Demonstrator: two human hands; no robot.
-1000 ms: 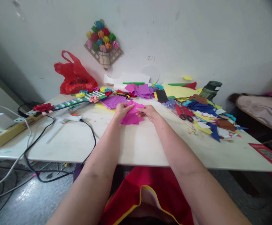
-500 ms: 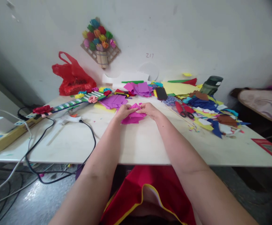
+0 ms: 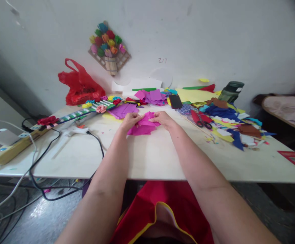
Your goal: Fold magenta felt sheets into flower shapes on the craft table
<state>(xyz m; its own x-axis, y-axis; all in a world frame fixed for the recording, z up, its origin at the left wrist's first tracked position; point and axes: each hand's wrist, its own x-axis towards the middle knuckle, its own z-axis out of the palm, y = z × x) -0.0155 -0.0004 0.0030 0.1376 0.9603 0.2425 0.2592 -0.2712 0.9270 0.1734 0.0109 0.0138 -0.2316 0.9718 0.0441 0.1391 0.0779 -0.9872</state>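
Observation:
Magenta paper (image 3: 143, 128), folded and crumpled, is held just above the table between my two hands. My left hand (image 3: 132, 121) pinches its left side between thumb and fingers. On the upper right part, my right hand (image 3: 162, 118) grips it with thumb and fingertips. Flat purple sheets (image 3: 124, 110) lie just behind my left hand, with a bit of yellow paper under them. Farther back is a stack of purple and pink pieces (image 3: 153, 97).
A white glue gun (image 3: 73, 131) with a black cord and a yellow power strip (image 3: 15, 146) lie left. Scissors (image 3: 203, 124), paper scraps (image 3: 223, 112), a phone (image 3: 175, 101) and a green bottle (image 3: 231, 91) are right. A red bag (image 3: 80, 84) stands back left.
My left hand has shifted slightly left, a little apart from my right hand, and the magenta paper between them looks more spread out. The view has tilted slightly.

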